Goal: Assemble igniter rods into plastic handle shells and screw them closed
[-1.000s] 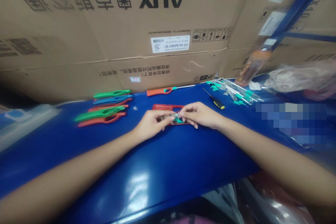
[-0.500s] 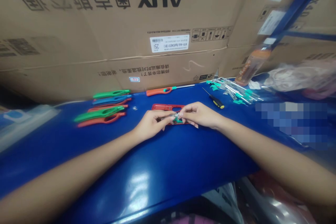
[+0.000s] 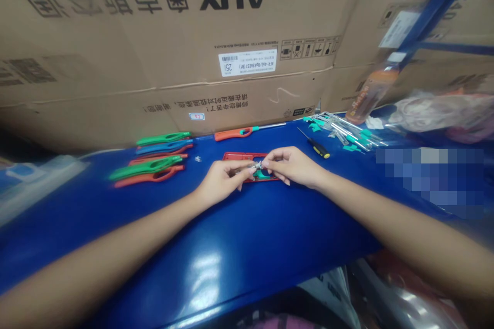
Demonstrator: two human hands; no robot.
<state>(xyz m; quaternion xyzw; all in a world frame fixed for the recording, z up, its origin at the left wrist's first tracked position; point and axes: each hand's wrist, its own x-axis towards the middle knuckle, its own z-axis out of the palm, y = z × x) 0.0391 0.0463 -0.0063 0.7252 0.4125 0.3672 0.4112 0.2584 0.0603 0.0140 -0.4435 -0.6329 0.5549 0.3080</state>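
Observation:
Near the middle of the blue table lies a red plastic casing [image 3: 235, 156] with green parts [image 3: 263, 175] in it. Just over the casing, my left hand [image 3: 224, 179] pinches a small metallic piece [image 3: 254, 165] between thumb and forefinger. My right hand [image 3: 288, 165] comes in from the other side, its fingertips pinched on the right end of the same small piece. The fingertips of both hands nearly meet, and they hide part of the casing. What exactly the piece is cannot be made out.
Green, blue and orange lighter casings [image 3: 148, 167] lie left, beside tiny pins [image 3: 198, 159]. An orange lighter [image 3: 233, 134] rests by the cardboard box [image 3: 154, 61]. Right are a screwdriver [image 3: 318, 148], metal rods with green parts [image 3: 347, 131], and a bottle [image 3: 372, 93].
Both hands have shifted very slightly, and more of the green part in the red casing shows beneath the fingertips. The small piece is still held between them.

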